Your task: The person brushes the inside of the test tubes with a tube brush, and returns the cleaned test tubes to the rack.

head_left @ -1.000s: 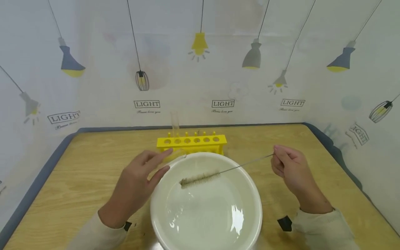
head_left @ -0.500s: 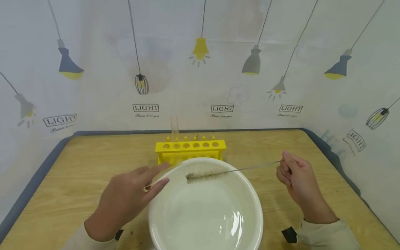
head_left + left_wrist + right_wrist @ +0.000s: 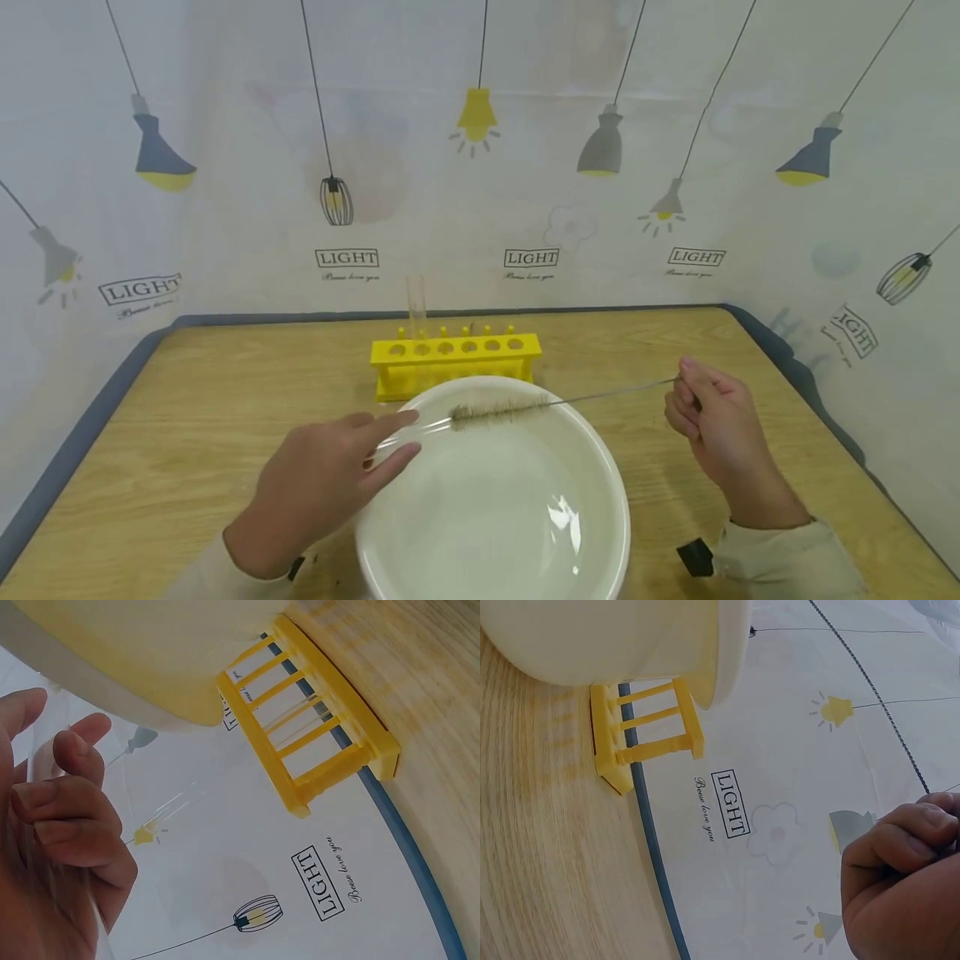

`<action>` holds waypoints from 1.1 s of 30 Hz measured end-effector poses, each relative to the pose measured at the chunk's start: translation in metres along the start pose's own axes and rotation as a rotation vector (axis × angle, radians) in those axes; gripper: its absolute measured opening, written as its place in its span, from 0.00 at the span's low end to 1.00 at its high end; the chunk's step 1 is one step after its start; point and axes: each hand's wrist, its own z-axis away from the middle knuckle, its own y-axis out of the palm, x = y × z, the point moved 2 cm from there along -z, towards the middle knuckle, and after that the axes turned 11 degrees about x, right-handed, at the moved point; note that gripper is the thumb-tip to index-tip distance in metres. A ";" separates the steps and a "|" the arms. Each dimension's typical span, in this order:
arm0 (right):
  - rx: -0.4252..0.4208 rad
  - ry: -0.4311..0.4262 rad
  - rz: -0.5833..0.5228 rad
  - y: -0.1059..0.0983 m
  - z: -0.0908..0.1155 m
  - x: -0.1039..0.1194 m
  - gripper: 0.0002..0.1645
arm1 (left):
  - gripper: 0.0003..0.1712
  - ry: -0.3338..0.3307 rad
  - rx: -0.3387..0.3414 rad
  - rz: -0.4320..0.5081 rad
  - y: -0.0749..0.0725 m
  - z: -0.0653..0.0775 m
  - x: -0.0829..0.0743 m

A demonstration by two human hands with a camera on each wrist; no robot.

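As seen from the head, a clear tube was grasped by the left hand, its mouth turned toward a bristle brush. The brush was held by the right hand, its thin wire handle being pinched near the end. The bristles were poised above the far part of a white basin, their tip brought right to the tube's mouth; whether it was inside could not be told. Just behind the basin, a yellow rack was set on the wooden table, and a second tube was stood upright in its second hole from the left. The table was backed by a pale cloth printed with lamps and the word LIGHT.

In the left wrist view, the tube was shown lying across the palm, with fingers curled around it.

In the right wrist view, the right hand was seen with its fingers folded in, and the twisted wire was traced running from them past the basin.
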 end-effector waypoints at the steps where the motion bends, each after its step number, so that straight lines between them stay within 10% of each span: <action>1: 0.004 -0.001 0.002 0.000 0.000 0.000 0.27 | 0.19 0.005 -0.008 0.003 0.000 0.000 0.000; 33: 0.134 -0.019 0.218 0.006 0.002 -0.004 0.20 | 0.23 0.007 0.011 0.065 -0.012 -0.001 -0.003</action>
